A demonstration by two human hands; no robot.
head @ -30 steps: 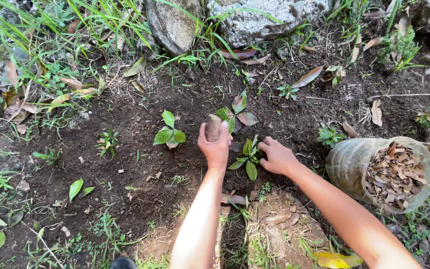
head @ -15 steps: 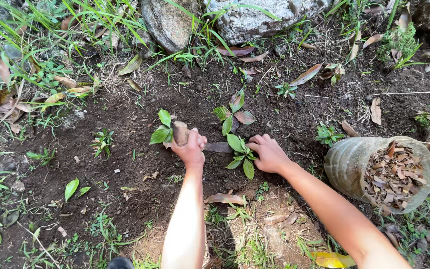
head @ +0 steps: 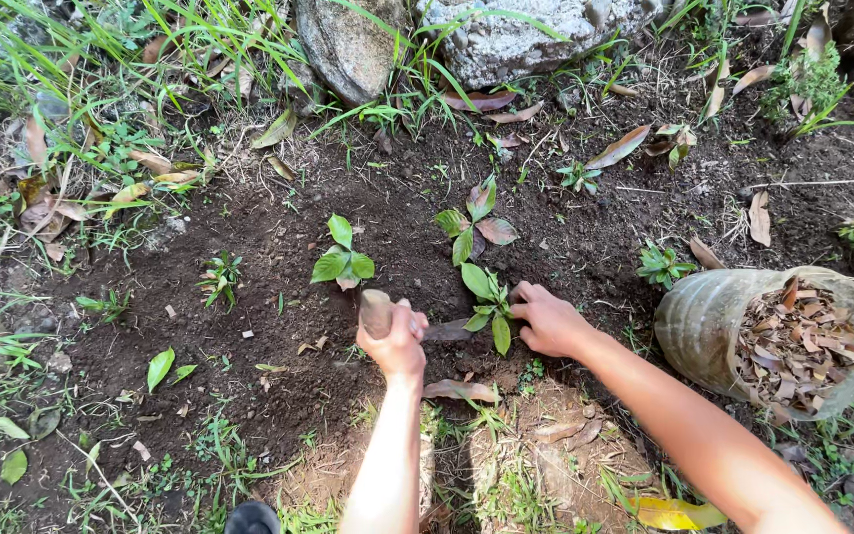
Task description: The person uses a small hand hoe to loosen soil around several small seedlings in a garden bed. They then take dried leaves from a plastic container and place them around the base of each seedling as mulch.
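My left hand [head: 394, 341] grips the wooden handle [head: 376, 311] of a digging tool whose flat blade [head: 447, 331] lies in the dark soil. My right hand [head: 546, 319] rests on the soil, fingers against the base of a small green seedling [head: 487, 294]. A second seedling [head: 344, 259] stands just beyond the handle, and a third [head: 476, 220] with reddish leaves grows farther back.
A sack [head: 709, 326] full of dry leaves [head: 798, 341] lies on its side at the right. Large grey rocks [head: 506, 40] line the far edge. Grass and weeds border the dark soil bed [head: 279, 326]; dead leaves are scattered about.
My left hand has drawn the tool down and to the left, away from the reddish seedling toward me. My right hand has stayed by the near seedling.
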